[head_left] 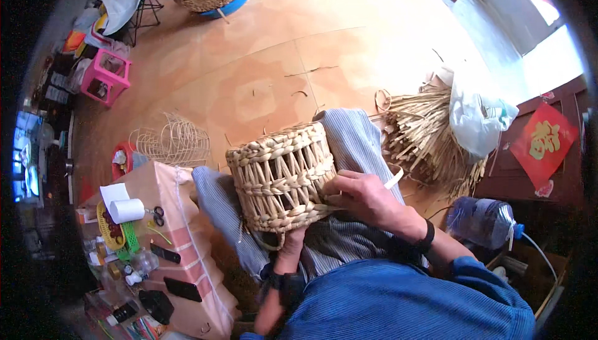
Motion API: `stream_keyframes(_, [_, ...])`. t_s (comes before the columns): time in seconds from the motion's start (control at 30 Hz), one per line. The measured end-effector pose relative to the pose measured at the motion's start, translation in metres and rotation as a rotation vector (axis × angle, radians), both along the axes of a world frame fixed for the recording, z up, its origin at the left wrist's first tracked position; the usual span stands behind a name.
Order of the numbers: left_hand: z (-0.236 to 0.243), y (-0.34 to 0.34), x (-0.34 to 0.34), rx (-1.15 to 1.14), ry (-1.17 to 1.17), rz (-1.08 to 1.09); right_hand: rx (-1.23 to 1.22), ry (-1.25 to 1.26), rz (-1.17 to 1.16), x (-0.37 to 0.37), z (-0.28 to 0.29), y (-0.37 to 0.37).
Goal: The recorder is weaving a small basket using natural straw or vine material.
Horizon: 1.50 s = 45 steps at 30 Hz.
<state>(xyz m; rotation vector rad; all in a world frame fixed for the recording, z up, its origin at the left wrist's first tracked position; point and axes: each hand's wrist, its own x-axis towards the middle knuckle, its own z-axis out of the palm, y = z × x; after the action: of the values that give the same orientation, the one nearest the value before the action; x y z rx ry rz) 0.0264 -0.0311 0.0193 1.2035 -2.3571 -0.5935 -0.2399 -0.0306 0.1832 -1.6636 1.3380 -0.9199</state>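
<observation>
Woven straw basket (281, 175) looked approx. done w/ rim left; right hand (363, 198) pinched a strand, left hand (291, 240) gripped underneath.

Pale straw basket (280, 175), blue-striped trousers (355, 141), pink stool (106, 76).

- A blue shirt (398, 302) covers the torso, with sleeves pushed up the forearms.
- Blue-and-white striped trousers (355, 147) cover both legs.
- A black band (426, 238) circles the right wrist.
- A dark watch-like strap (277, 279) sits on the left wrist.
</observation>
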Motion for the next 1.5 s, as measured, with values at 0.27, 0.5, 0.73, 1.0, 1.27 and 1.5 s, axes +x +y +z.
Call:
stream_keyframes(0.27, [-0.009, 0.006, 0.003, -0.253, -0.167, -0.052, 0.017, 0.186, 0.066, 0.003, 0.005, -0.001])
stream_keyframes(0.5, [-0.003, 0.007, 0.001, -0.319, -0.181, -0.086, -0.049, 0.209, 0.124, -0.001, -0.003, -0.009])
stream_keyframes(0.73, [0.081, 0.017, -0.021, 1.047, 1.173, 0.039, -0.048, 0.387, 0.258, -0.014, 0.007, -0.025])
stream_keyframes(1.0, [0.094, 0.018, -0.045, 1.130, 1.500, 0.266, -0.138, 0.437, 0.376, -0.014, 0.008, -0.039])
stream_keyframes(1.27, [0.130, 0.008, -0.061, 1.146, 1.486, 0.334, -0.168, 0.470, 0.434, -0.021, 0.003, -0.046])
stream_keyframes(1.5, [0.123, 0.013, -0.062, 1.077, 1.435, 0.476, -0.193, 0.269, 0.304, -0.008, -0.015, -0.041])
